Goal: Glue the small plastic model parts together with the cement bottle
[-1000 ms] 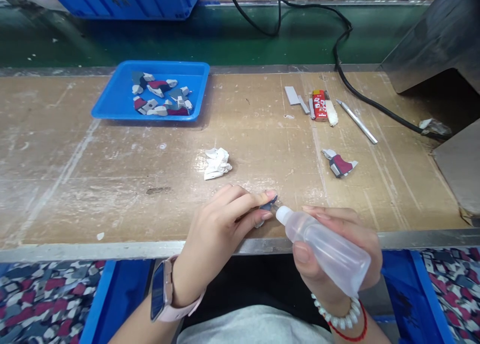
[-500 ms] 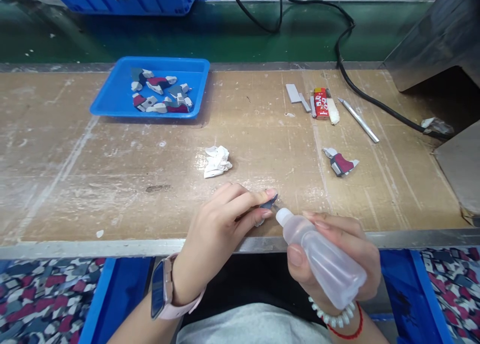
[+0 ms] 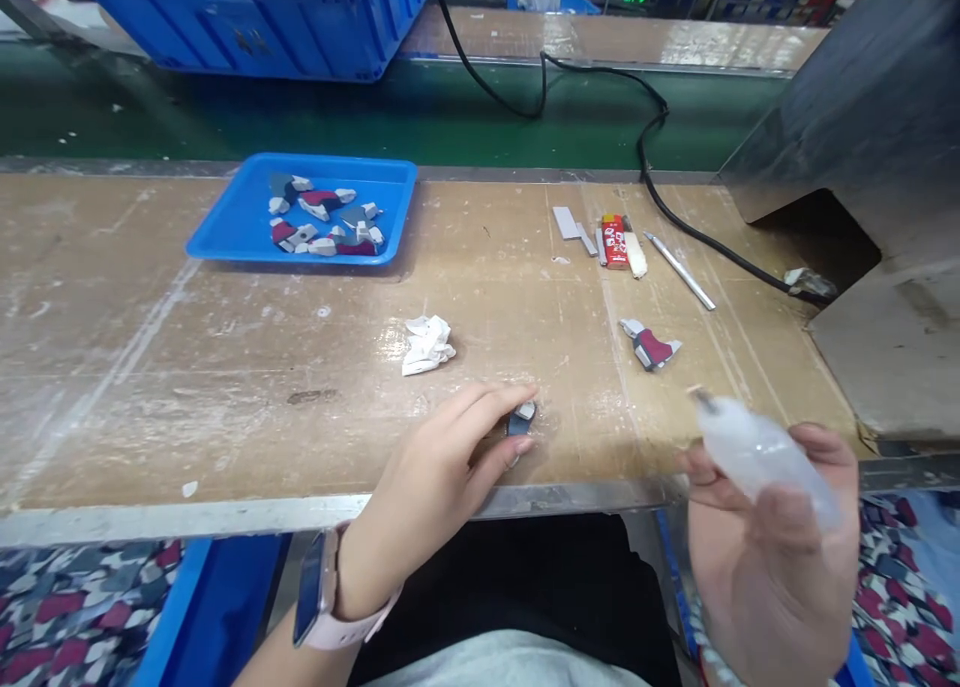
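Head view, looking down on a worktable [image 3: 225,387], with a crumpled white tissue [image 3: 428,345] as landmark. To its right and nearer the wearer, a small dark grey-blue piece with a pale part [image 3: 521,419] lies within the curve of the left hand [image 3: 439,457]. A fingertip meets its upper end; whether the thumb touches it too, I cannot tell. Farther right of the tissue, the right hand [image 3: 780,587], blurred, is wrapped around a translucent squeeze bottle [image 3: 754,447], its tip well apart from the piece. Right of the tissue, roughly level, lies a maroon-and-grey piece [image 3: 651,348]; beyond the tissue, leftward, a blue tray [image 3: 225,237] holds similar pieces [image 3: 319,202]. The step in hand seems to be handling the small piece, bottle aside; the next move probably calls for a secure finger-and-thumb pinch.
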A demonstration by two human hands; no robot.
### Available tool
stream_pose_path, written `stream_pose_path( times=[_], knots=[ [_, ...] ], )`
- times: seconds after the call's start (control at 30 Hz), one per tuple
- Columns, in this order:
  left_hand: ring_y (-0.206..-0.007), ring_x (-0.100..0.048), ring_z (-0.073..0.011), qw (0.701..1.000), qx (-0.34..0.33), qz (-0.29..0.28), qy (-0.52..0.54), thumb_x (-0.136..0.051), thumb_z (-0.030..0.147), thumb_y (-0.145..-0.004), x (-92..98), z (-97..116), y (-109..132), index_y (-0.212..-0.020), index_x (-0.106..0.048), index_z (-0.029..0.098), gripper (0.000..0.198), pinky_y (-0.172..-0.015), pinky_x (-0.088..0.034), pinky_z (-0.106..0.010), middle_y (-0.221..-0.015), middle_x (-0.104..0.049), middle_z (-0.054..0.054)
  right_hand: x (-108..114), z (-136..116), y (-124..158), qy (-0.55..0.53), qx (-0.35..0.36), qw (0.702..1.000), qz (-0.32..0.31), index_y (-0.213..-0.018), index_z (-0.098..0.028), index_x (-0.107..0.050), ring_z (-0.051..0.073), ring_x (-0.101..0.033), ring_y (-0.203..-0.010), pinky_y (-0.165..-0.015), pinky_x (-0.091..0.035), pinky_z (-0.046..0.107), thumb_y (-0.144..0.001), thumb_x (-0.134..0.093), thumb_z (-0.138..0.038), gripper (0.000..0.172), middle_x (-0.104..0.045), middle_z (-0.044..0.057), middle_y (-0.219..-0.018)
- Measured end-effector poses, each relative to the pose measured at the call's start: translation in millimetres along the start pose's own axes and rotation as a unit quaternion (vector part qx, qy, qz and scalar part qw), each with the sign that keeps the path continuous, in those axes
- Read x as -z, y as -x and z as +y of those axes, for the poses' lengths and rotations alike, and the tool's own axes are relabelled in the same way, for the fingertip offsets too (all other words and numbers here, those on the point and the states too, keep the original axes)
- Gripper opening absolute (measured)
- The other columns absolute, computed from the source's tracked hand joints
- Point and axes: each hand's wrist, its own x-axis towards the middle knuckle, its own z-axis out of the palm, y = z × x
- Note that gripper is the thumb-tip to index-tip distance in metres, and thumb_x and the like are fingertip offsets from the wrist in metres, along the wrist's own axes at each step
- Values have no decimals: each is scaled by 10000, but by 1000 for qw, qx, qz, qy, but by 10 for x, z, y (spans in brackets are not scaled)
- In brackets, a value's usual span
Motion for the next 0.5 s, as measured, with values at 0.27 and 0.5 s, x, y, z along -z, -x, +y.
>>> stream_pose_path(
  times=[0.27, 0.5],
  knots=[
    [-1098, -624, -199, 999, -40, 21, -2, -692, 203, -957, 55, 5, -71, -1148, -625, 200, 202, -995, -485, -338, -1130, -689, -47, -4, 58, -179, 110, 20, 993, -27, -1089, -207, -653, 179, -675, -823, -681, -553, 284, -858, -747, -519, 399, -678, 53, -956],
    [-1028, -657, -211, 998, -44, 44, -13, -731, 170, -920, 16, -19, -77, -1003, -627, 188, 134, -944, -475, -380, -1046, -711, -45, -59, 269, -354, 343, 134, 930, -22, -1204, -210, -638, 283, -693, -1038, -960, -538, 480, -650, -923, -396, 650, -708, 103, -1166]
  ],
)
